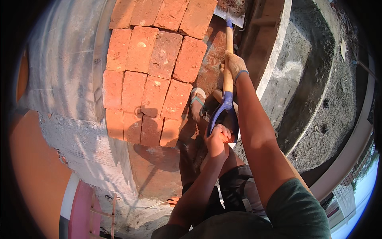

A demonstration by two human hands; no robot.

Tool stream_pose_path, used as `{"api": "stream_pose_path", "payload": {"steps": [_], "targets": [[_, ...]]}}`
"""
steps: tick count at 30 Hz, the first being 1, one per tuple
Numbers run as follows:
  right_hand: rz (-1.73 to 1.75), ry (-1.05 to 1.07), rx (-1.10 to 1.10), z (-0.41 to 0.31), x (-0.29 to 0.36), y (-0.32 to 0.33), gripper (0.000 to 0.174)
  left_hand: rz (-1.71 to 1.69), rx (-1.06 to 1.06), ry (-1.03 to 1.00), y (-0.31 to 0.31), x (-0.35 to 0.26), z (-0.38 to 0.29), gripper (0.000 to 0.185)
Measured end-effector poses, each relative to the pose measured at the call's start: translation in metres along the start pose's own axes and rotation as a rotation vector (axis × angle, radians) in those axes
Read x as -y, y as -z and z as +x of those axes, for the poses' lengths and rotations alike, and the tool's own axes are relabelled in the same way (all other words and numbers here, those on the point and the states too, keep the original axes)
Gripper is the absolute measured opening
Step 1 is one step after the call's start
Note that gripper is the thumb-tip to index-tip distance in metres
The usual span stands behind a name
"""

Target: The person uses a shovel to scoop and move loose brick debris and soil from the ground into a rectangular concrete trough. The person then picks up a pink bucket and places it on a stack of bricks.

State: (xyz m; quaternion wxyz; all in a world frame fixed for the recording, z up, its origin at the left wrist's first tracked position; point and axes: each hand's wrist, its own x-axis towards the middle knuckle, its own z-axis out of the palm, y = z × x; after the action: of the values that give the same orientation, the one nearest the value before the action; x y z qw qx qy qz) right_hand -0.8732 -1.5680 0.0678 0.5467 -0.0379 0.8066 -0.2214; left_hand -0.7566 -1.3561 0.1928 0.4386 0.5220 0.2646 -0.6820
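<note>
A shovel with a wooden shaft (pixel 229 40) and a blue D-grip runs up the view. My left hand (pixel 218 138), bare, is closed around the orange crossbar of the D-grip. My right hand (pixel 235 64), in a tan knit glove with a blue cuff, grips the wooden shaft higher up. Reddish-brown soil lies on the metal shovel blade (pixel 237 18) at the top edge, where the blade is partly cut off by the frame. Rows of red clay bricks (pixel 158 91) are stacked close together left of the shovel.
A concrete wall (pixel 68 59) stands left of the bricks. On the right, a raised concrete edge (pixel 274 50) borders a trough-like channel (pixel 294 68). My sandaled foot (pixel 197 101) is between the bricks and shovel. A wooden ladder (pixel 113 215) is at the lower left.
</note>
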Motion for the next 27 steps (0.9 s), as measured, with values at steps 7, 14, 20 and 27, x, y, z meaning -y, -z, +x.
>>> {"api": "stream_pose_path", "payload": {"steps": [7,14,20,27], "targets": [[-0.002,0.451,0.385,0.102,0.236,0.035,0.018,0.366,0.216,-0.878,-0.238,-0.043,0.057,0.015],[0.158,0.296,0.269,-0.004,0.137,-0.016,0.023,-0.025,0.558,-0.317,0.01,-0.051,-0.094,0.016],[0.52,0.021,0.402,-0.083,-0.029,-0.006,0.013,0.705,0.272,-0.315,0.152,-0.08,-0.236,0.008],[0.629,-0.138,0.445,-0.172,-0.206,0.014,0.012,0.827,0.059,-0.224,0.259,-0.051,-0.365,0.016]]}}
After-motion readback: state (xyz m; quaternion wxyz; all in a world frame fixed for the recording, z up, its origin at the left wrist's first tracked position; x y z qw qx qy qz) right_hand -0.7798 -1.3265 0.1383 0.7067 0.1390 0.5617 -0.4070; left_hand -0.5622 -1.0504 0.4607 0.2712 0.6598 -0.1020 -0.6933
